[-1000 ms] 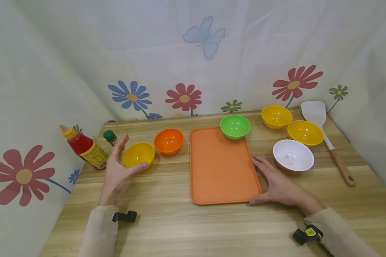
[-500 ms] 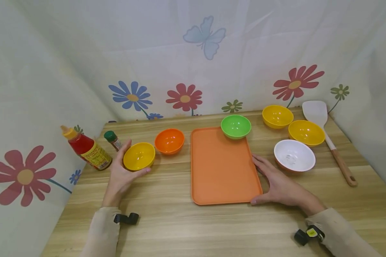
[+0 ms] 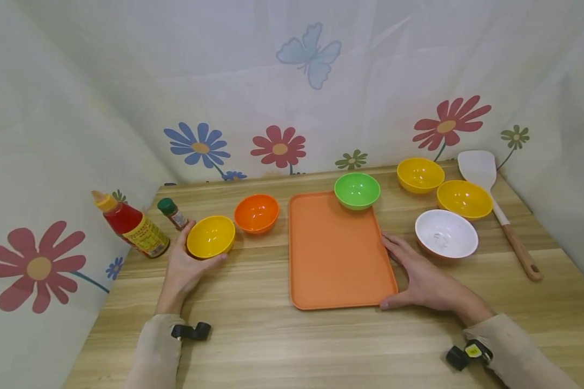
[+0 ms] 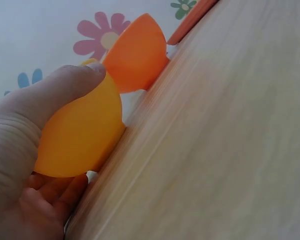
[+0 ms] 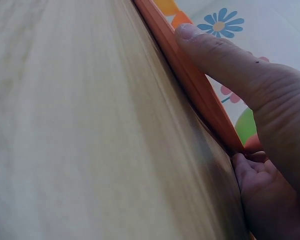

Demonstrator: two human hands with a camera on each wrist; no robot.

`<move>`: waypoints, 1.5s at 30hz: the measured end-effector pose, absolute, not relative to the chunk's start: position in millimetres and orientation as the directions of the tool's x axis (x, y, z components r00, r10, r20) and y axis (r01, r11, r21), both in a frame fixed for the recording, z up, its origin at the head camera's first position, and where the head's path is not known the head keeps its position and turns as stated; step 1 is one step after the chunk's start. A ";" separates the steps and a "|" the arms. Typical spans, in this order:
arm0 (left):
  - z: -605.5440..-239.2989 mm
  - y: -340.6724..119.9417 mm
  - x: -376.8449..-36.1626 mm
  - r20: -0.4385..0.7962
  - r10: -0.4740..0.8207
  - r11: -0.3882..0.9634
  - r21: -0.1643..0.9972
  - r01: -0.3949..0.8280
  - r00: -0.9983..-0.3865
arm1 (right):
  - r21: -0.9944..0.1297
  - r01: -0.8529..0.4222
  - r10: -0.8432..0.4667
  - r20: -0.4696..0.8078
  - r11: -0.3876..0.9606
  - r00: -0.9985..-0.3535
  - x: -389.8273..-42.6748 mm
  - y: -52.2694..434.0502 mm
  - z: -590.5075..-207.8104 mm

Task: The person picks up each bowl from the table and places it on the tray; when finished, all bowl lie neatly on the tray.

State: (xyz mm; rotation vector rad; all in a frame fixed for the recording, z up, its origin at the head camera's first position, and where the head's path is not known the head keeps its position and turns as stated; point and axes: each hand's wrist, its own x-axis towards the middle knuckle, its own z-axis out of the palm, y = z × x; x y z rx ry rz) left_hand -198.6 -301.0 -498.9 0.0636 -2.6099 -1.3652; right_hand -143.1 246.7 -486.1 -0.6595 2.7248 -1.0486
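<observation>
Left hand reaches forward with fingers and thumb curled in a grip, while right hand lies flat, fingers straight

A right hand presses its thumb along the raised rim of a flat orange plastic tray on a pale wooden tabletop.

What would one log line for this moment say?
left hand: grips yellow bowl | right hand: flat against orange tray edge | green bowl: at tray's far corner
</observation>
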 end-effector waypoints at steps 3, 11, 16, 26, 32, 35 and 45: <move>-498.6 -301.8 -198.8 0.148 -0.141 0.578 0.815 0.039 -0.979 | -0.669 -0.342 -0.449 0.014 0.660 -0.894 -143.9 246.3 -484.8; -499.2 -302.8 -197.4 0.159 -0.129 0.589 0.807 0.054 -0.979 | -0.664 -0.350 -0.451 0.021 0.661 -0.892 -143.2 246.7 -486.1; -498.1 -301.6 -197.1 0.144 -0.133 0.588 0.808 0.039 -0.980 | -0.666 -0.345 -0.450 0.015 0.662 -0.893 -142.1 246.8 -484.7; -487.7 -294.5 -195.4 0.156 -0.179 0.514 0.857 0.043 -0.971 | -0.662 -0.346 -0.447 0.019 0.665 -0.894 -141.5 246.9 -485.4; -468.2 -278.9 -190.9 0.151 -0.192 0.490 0.871 0.038 -0.970 | -0.654 -0.358 -0.452 0.028 0.666 -0.892 -142.5 246.9 -487.8; -457.2 -268.9 -190.9 0.156 -0.184 0.485 0.873 0.049 -0.970 | -0.651 -0.360 -0.450 0.032 0.668 -0.892 -141.9 246.4 -487.8; -424.7 -229.1 -205.3 0.261 -0.090 0.428 0.882 0.200 -0.961 | -0.645 -0.363 -0.446 0.037 0.672 -0.894 -140.8 243.8 -485.8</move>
